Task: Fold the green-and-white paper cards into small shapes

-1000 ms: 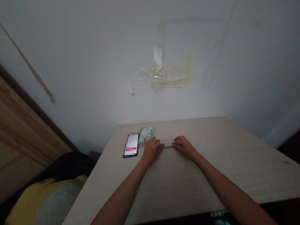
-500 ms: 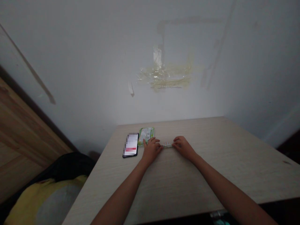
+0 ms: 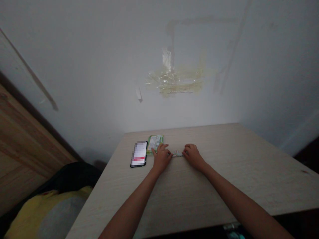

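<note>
Fingertips pinch both ends of a thin strip (image 3: 177, 153) on the surface (image 3: 189, 196), right of the phone (image 3: 140, 154): the left hand (image 3: 161, 158) grips the end nearer the phone, the right hand (image 3: 194, 157) the farther one. A packet (image 3: 155, 142) lies just right of the phone; whether the left hand touches it is unclear. Light, even pinches should keep the strip straight; uneven pressure could crease it.

Apparently a room in a home, with tape-marked wall (image 3: 99, 66), wood-grain table (image 3: 249, 156), wooden panelling (image 3: 22, 142), yellow-and-grey fabric (image 3: 47, 212).
</note>
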Demonstrator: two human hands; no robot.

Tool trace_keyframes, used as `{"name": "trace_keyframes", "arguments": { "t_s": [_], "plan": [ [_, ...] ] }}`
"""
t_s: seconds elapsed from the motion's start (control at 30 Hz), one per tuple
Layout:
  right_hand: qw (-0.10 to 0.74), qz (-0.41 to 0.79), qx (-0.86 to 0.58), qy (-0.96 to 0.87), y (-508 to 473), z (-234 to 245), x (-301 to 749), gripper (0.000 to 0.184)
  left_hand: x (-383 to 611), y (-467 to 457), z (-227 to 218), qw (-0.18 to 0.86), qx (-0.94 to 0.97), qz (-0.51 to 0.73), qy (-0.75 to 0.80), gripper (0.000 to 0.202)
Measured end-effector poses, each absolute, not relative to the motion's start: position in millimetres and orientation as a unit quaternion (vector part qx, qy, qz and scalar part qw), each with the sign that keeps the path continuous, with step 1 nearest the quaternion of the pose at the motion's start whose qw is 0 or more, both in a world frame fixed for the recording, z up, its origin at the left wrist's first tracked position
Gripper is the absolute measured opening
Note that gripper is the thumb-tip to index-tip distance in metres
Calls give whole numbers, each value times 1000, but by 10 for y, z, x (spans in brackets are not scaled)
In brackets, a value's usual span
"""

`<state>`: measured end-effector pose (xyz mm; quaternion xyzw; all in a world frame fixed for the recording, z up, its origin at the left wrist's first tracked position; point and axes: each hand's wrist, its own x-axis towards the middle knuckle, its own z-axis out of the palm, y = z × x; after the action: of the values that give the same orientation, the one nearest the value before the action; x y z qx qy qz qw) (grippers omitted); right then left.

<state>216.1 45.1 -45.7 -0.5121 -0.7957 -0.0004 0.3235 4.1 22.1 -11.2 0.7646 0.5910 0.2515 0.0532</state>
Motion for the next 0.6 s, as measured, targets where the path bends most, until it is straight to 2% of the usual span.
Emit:
{"name": "trace_keyframes", "arguments": {
  "t_s": [0.23,0.47,0.6],
  "plan": [
    [311,20,-523,-793,396,-408,2136,12,24,212,-104,57,778,252,572,9],
    [325,36,-504,-800,361,-384,2164,14,17,158,-99,76,841,230,483,34],
    [331,43,-507,-795,370,-387,2175,13,14,130,-88,80,867,206,446,34]
  ]
}}
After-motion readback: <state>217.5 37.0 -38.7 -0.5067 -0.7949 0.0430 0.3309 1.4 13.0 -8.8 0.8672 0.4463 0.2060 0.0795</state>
